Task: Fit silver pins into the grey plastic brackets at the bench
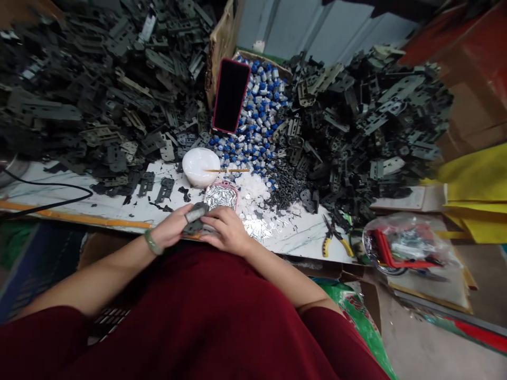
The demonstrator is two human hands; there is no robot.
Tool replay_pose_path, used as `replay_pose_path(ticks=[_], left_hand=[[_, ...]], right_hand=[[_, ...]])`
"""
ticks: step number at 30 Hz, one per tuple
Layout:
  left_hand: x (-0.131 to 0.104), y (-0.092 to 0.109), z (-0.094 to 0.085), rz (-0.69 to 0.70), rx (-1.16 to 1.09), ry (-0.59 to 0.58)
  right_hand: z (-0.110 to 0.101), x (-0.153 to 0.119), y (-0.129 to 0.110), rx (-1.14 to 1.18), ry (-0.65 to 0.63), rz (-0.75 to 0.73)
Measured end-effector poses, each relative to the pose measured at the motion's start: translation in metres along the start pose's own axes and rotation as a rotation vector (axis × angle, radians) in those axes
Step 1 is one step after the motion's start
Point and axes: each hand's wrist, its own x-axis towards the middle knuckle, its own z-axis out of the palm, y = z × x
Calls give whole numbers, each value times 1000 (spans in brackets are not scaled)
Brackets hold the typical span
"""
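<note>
At the table's front edge my left hand (170, 228) is closed on a grey plastic part (195, 213). Beside it, my right hand (227, 230) has its fingers bent over the right end of the same part. Just beyond my hands is a pink-rimmed tray (236, 201) of small silver pins. A white bowl (198, 162) with a thin brown stick (233, 170) across its rim stands behind the tray. White discs (253, 191) and loose silver pins (257, 228) lie to the right of my right hand.
Dark plastic parts are heaped at the left (99, 89) and right (356, 116). Between them lie blue-and-white pieces (257, 116) and a phone (232, 96) propped upright. Pliers (336, 238), a bag with a red tray (407, 245) and a black cable (59, 184) are near the front.
</note>
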Motion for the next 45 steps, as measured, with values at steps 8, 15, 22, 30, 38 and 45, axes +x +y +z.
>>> replay_pose_path(ticks=[8,15,22,30,38,45], left_hand=[[-11,44,-109,-16,1376,92],[44,37,-90,-95,1534,313],[17,11,-70,245,896,294],[7,-12,20,0,-254,-21],[19,-12,35,-17,-282,41],[18,-17,35,39,-243,125]], right_hand=[[-18,10,37,-290,-261,346],[-8,34,39,-532,-593,440],[-9,20,49,-433,-327,418],[-6,15,49,-337,-254,406],[-11,12,49,-253,-206,528],[-15,15,45,268,43,516]])
